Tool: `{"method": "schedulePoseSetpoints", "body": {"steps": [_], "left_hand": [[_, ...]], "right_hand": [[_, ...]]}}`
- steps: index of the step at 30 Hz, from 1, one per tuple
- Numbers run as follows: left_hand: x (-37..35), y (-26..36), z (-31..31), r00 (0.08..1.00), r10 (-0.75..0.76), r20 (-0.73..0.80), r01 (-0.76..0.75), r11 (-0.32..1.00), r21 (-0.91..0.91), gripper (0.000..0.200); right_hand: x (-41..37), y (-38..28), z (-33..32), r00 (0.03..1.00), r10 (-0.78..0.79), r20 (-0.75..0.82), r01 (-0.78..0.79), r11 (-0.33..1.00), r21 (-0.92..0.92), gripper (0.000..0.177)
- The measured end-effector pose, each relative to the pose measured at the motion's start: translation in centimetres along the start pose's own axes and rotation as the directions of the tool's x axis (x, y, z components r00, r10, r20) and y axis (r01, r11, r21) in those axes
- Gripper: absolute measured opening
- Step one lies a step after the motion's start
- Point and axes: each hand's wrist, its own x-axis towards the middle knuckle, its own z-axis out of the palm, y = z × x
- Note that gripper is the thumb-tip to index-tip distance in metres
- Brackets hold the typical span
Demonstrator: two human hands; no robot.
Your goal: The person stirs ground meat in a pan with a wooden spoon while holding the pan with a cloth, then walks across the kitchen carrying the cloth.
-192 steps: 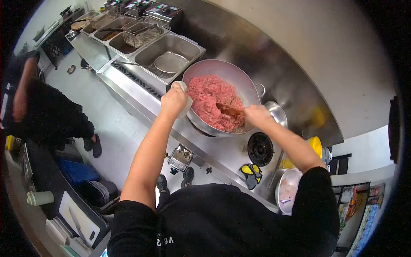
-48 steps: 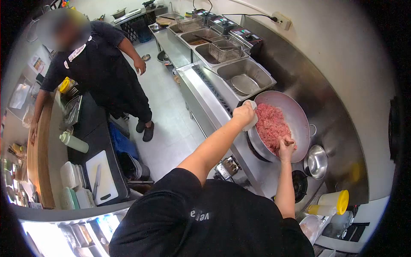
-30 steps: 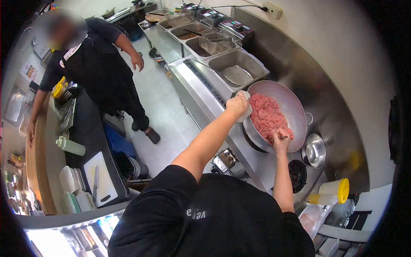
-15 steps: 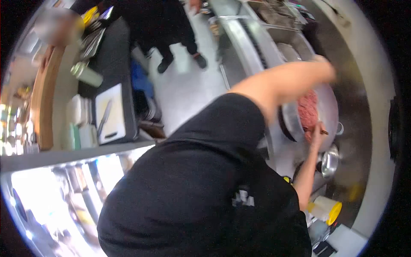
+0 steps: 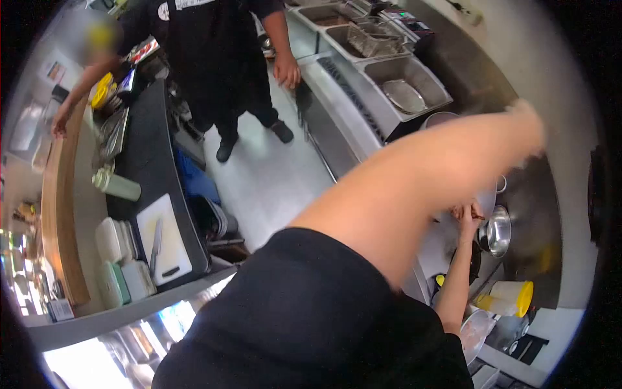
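My left arm reaches across a large metal pan (image 5: pixel 486 194) and hides most of it. Beyond the pan, my left hand (image 5: pixel 528 126) is up near the steel back wall; motion smears its fingers. My right hand (image 5: pixel 469 217) is at the near side of the pan, its fingers closed around what looks like a thin brown handle, mostly covered by the hand. The raw ground meat seen in the pan earlier is now behind my left arm. Close to my right hand stands a shiny steel bowl (image 5: pixel 499 232).
A co-worker in black stands in the aisle, one hand (image 5: pixel 287 70) hanging by the fryers (image 5: pixel 403 87). On the dark counter are a white cutting board (image 5: pixel 173 249) with a knife (image 5: pixel 156 247), a pale bottle (image 5: pixel 116 185) and stacked containers (image 5: pixel 116 243). A yellow-lidded tub (image 5: pixel 512 298) stands lower right.
My view has shifted, showing more of the co-worker and fryers. My left hand has moved outward toward the wall, and its arm now covers the meat. My right hand remains closed at the pan.
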Motion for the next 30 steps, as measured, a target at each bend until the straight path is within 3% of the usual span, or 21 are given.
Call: {"method": "schedulePoseSetpoints", "body": {"steps": [1, 2, 3, 5, 6, 7, 9, 10, 12, 15, 18, 21, 27, 29, 30], "left_hand": [[-1.9, -2.9, 1.6, 0.999, -0.028, 0.032, 0.031, 0.996, -0.087, 0.028], [-2.5, -6.1, 5.5, 0.994, 0.056, -0.092, -0.069, 0.986, -0.149, 0.032], [-4.8, -7.8, 6.9, 0.998, 0.024, -0.056, -0.03, 0.994, -0.101, 0.035], [-7.4, -11.1, 11.7, 0.982, -0.191, -0.011, 0.182, 0.95, -0.254, 0.036], [-7.7, -13.4, 16.4, 0.976, -0.177, -0.129, 0.132, 0.946, -0.296, 0.035], [-9.7, -13.3, 16.6, 0.953, -0.304, -0.005, 0.286, 0.902, -0.324, 0.032], [-9.7, -14.8, 22.0, 0.857, -0.495, 0.14, 0.504, 0.752, -0.424, 0.045], [-10.0, -14.5, 22.1, 0.861, -0.489, 0.137, 0.496, 0.753, -0.431, 0.045], [-11.0, -13.1, 22.8, 0.772, -0.582, 0.256, 0.61, 0.564, -0.556, 0.063], [-10.4, -11.4, 22.9, 0.717, -0.615, 0.329, 0.669, 0.471, -0.576, 0.067], [-9.6, -10.3, 23.8, 0.716, -0.614, 0.331, 0.667, 0.465, -0.582, 0.068], [-9.0, -9.4, 23.6, 0.697, -0.637, 0.329, 0.688, 0.463, -0.559, 0.067], [-7.9, -9.2, 23.9, 0.717, -0.622, 0.315, 0.682, 0.532, -0.502, 0.068], [-7.9, -8.9, 23.4, 0.731, -0.618, 0.29, 0.681, 0.624, -0.385, 0.049], [-7.7, -9.0, 24.1, 0.739, -0.622, 0.259, 0.67, 0.64, -0.377, 0.048]], "right_hand": [[-0.3, -0.6, 0.2, 0.993, -0.113, 0.027, 0.113, 0.993, 0.018, 0.029], [0.0, -0.5, 0.1, 0.992, -0.128, 0.008, 0.127, 0.991, 0.03, 0.029], [-0.3, -0.7, -0.2, 0.992, -0.123, 0.017, 0.123, 0.992, -0.003, 0.03], [-0.3, -1.1, -0.2, 0.992, -0.129, 0.015, 0.13, 0.991, -0.031, 0.031], [-0.2, -0.9, -0.2, 0.996, -0.094, -0.009, 0.094, 0.995, 0.018, 0.031], [-0.3, -0.8, -0.3, 0.998, -0.055, -0.027, 0.057, 0.996, 0.064, 0.031], [0.2, -0.6, 0.0, 0.997, -0.059, -0.039, 0.062, 0.995, 0.079, 0.029], [0.4, -0.5, 0.1, 0.999, -0.026, -0.027, 0.028, 0.998, 0.063, 0.029], [0.7, -1.4, 0.9, 1.0, 0.002, -0.02, -0.001, 1.0, 0.019, 0.028], [1.6, -0.4, 0.2, 0.999, 0.029, 0.017, -0.029, 0.999, 0.034, 0.028], [1.8, -0.7, -0.2, 1.0, -0.023, 0.009, 0.021, 0.991, 0.133, 0.028], [1.7, -0.9, -0.7, 0.998, -0.058, 0.009, 0.057, 0.993, 0.105, 0.025], [2.1, 0.1, -1.5, 1.0, -0.002, -0.021, 0.005, 0.989, 0.146, 0.028], [2.7, -0.3, -1.0, 0.981, -0.163, -0.105, 0.146, 0.977, -0.155, 0.031], [3.4, 0.1, -1.4, 0.997, -0.039, -0.067, 0.038, 0.999, -0.017, 0.032]]}}
